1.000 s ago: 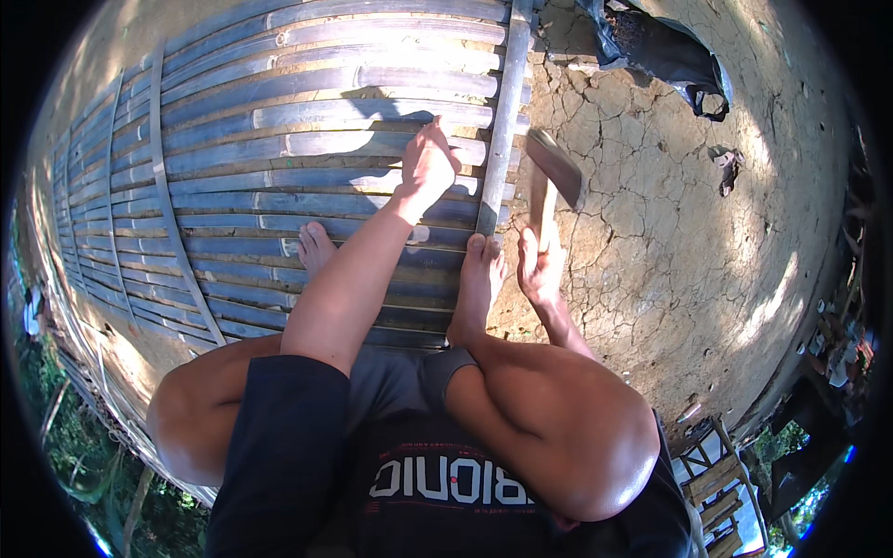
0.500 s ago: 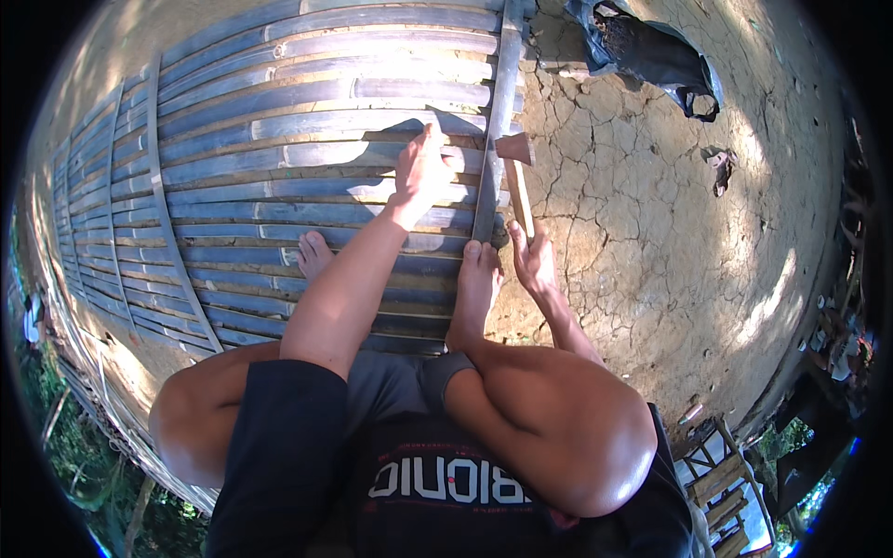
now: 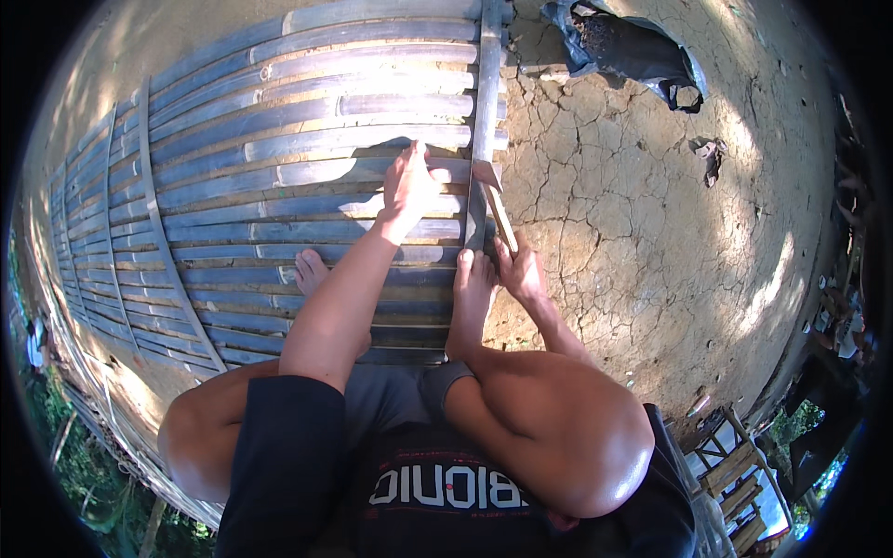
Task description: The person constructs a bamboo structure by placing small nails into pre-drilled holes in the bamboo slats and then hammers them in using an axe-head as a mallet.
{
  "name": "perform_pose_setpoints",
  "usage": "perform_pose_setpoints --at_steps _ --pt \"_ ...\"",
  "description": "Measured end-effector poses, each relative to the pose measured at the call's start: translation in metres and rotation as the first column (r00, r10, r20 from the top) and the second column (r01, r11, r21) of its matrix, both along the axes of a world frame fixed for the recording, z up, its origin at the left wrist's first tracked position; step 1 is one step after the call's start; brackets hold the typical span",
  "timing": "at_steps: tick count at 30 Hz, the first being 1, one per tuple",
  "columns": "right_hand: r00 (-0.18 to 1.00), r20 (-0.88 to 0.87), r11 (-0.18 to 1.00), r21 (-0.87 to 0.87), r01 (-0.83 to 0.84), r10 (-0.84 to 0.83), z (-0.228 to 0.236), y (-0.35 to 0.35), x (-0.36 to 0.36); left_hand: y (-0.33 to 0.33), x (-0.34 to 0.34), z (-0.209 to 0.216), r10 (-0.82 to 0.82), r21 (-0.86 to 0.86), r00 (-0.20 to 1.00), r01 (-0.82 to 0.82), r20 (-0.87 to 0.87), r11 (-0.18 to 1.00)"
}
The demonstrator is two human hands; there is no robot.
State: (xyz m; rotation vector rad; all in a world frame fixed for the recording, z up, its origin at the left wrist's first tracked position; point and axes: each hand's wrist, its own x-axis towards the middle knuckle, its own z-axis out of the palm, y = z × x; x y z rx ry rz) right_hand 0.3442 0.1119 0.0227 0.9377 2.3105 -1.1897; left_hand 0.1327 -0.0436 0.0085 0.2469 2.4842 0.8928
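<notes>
My right hand (image 3: 523, 274) grips the wooden handle of a small hatchet (image 3: 503, 219). Its rusty brown head (image 3: 486, 174) is at the flat cross strip (image 3: 477, 209) near the right ends of the bamboo slats (image 3: 321, 174). Further left, my left hand (image 3: 406, 191) is closed low over the slats, fingers curled and thumb toward the strip. Whatever its fingers hold, if anything, is hidden. My right foot (image 3: 473, 293) has its toes at the near end of the strip, and my left foot (image 3: 312, 272) rests on the slats.
More thin cross strips (image 3: 156, 200) run over the slatted panel at left. Cracked dry earth (image 3: 614, 242) spreads to the right. A torn dark plastic bag (image 3: 633, 51) lies at the far right, with a small brown scrap (image 3: 710, 160) nearer. Stacked wood pieces (image 3: 733, 488) stand lower right.
The hatchet has swung left, its head coming from beside the strip to over it. My right hand has shifted slightly left and nearer. My left hand sits a little lower in view.
</notes>
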Motion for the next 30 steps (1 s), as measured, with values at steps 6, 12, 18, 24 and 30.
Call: perform_pose_setpoints --at_steps 6,12,18,24,30 --pt "0.999 0.049 1.000 -0.024 -0.004 0.005 0.004 0.009 -0.015 -0.002 0.011 -0.013 0.024 0.138 0.999 -0.027 0.023 0.990" --pt "0.934 -0.119 0.912 0.203 0.356 -0.338 -0.004 0.028 0.035 -0.010 0.000 -0.013 -0.072 -0.006 0.997 0.072 -0.020 0.997" --pt "0.870 -0.068 0.677 0.599 0.427 -0.489 -0.013 0.109 0.079 -0.042 -0.026 -0.012 -0.119 -0.145 0.928 0.071 -0.353 0.987" --pt "0.959 -0.242 0.537 0.795 0.283 -0.147 -0.007 0.109 0.039 -0.072 -0.057 -0.016 -0.321 -0.301 0.861 0.208 -0.395 0.930" --pt "0.841 -0.386 0.876 0.442 -0.193 0.380 -0.014 0.073 -0.115 -0.089 -0.062 -0.062 -0.473 -0.470 0.754 0.248 -0.455 0.847"
